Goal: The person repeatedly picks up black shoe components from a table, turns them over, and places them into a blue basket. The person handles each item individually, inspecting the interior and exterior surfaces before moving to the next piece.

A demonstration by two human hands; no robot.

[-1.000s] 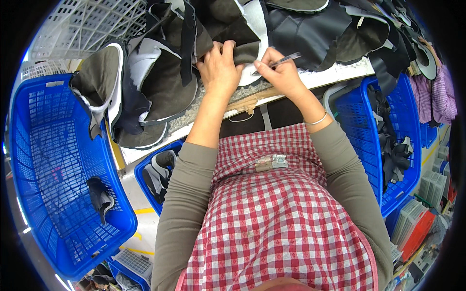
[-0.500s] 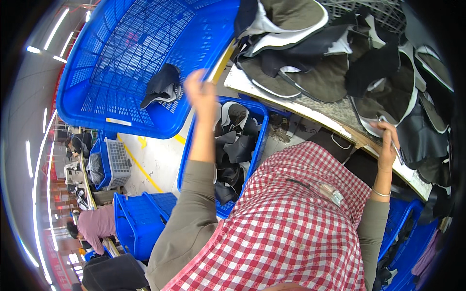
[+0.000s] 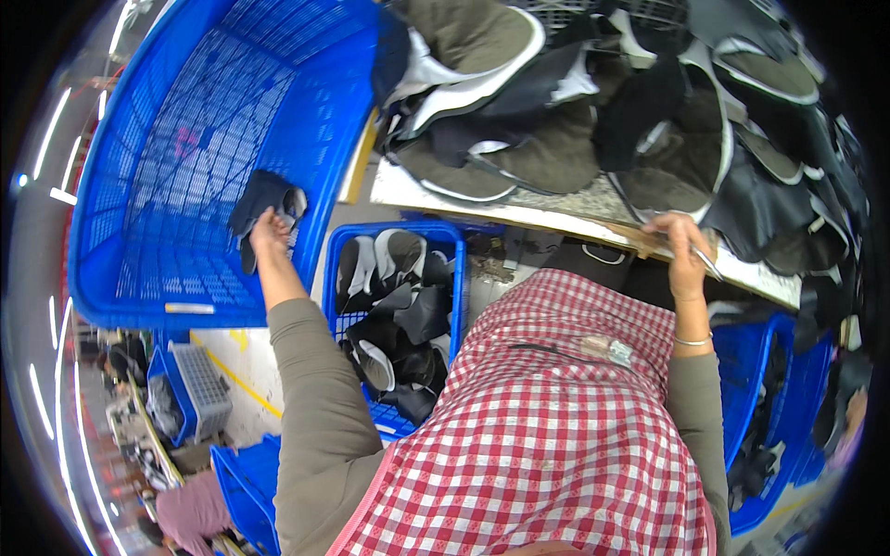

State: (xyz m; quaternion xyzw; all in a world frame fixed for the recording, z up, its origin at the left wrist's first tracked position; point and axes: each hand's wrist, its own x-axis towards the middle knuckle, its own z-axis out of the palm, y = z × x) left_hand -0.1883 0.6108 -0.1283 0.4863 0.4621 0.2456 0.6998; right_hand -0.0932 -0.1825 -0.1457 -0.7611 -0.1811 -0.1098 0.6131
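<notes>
My left hand [image 3: 268, 230] reaches into the large blue basket [image 3: 306, 102] at the left. Its fingers are closed on the edge of a black shoe upper [image 3: 261, 193] with a pale lining, which lies inside against the basket's near wall. At the bench edge on the right, my right hand [image 3: 684, 248] is closed around a slim metal tool [image 3: 708, 265]; its working end is hidden, so its kind cannot be made out. Close beyond that hand lies a shoe upper [image 3: 681, 181] with a brown lining and white rim, one of several heaped on the bench.
The worn white bench edge [image 3: 556, 215] runs across in front of me. Below it, a smaller blue basket [image 3: 459, 278] holds several black and white shoe uppers. More blue baskets [image 3: 774, 371] stand at the right. A person in a pink top [image 3: 190, 510] is at the lower left.
My left hand has moved down and left from above the basket's rim to the black shoe upper inside and closed on it. My right hand stays by the bench edge with the tool.
</notes>
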